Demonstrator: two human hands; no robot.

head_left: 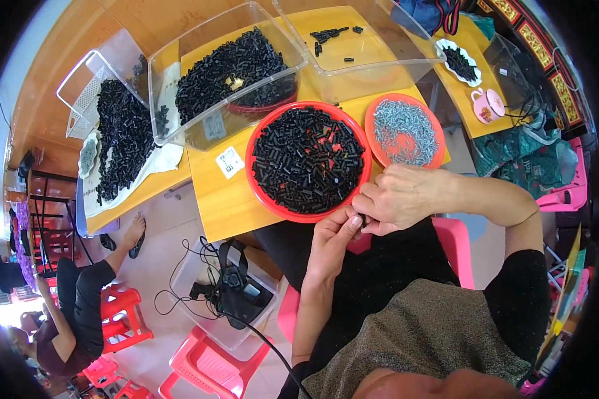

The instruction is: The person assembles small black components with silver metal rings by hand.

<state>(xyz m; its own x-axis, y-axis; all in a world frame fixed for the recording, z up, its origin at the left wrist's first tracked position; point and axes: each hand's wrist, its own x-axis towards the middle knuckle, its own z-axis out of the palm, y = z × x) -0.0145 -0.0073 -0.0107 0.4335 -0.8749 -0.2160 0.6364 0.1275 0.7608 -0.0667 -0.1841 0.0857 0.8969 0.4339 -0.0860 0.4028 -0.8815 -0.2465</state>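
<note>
My left hand (331, 241) pinches a small black plastic piece (362, 219) between thumb and fingers, just in front of the table edge. My right hand (400, 198) is closed beside it, fingers curled against the left fingertips. What the right fingers hold is hidden. Right beyond my hands, a red round basin (253, 181) holds many short black tube-like pieces (303, 159). Next to it on the right, an orange-red plate (378, 150) bears a heap of small silvery metal parts, seemingly screws (403, 126).
A clear bin (209, 125) of black pieces stands behind the basin. Another clear bin (373, 78) has several pieces inside. Black pieces (118, 143) lie piled on a white cloth at left. A pink cup (488, 106) stands at right. A person (80, 309) sits at lower left.
</note>
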